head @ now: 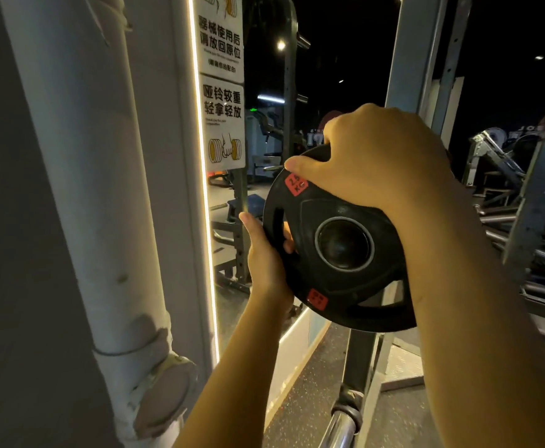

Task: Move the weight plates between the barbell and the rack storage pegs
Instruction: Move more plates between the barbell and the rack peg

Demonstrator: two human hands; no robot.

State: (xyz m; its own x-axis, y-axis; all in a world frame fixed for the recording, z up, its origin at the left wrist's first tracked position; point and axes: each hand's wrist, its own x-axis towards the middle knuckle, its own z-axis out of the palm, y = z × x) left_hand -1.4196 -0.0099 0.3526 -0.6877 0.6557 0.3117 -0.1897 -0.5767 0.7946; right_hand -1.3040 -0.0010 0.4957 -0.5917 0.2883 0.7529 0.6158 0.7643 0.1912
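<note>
Weight plate [335, 244], a small black one with red labels, is up at chest height in both hands, clear of any peg or bar as far as I can see. Far left stands a white padded column [103, 189], then a lit mirror edge carrying a sign [222, 92] with Chinese lettering. Next comes the left hand [266, 253], fingers curled through the slot on the plate's left rim, gripping it. Over the top edge the right hand [371, 160] is wrapped, thumb pressed beside the upper red label. Below, a chrome barbell sleeve [342, 428] pokes in, and a grey rack upright [406, 59] rises behind the plate.

I'd say the plate is in transit between bar and storage. Whichever way it's headed, the next move means lining its centre hole up with a peg or sleeve and sliding it on squarely.
</note>
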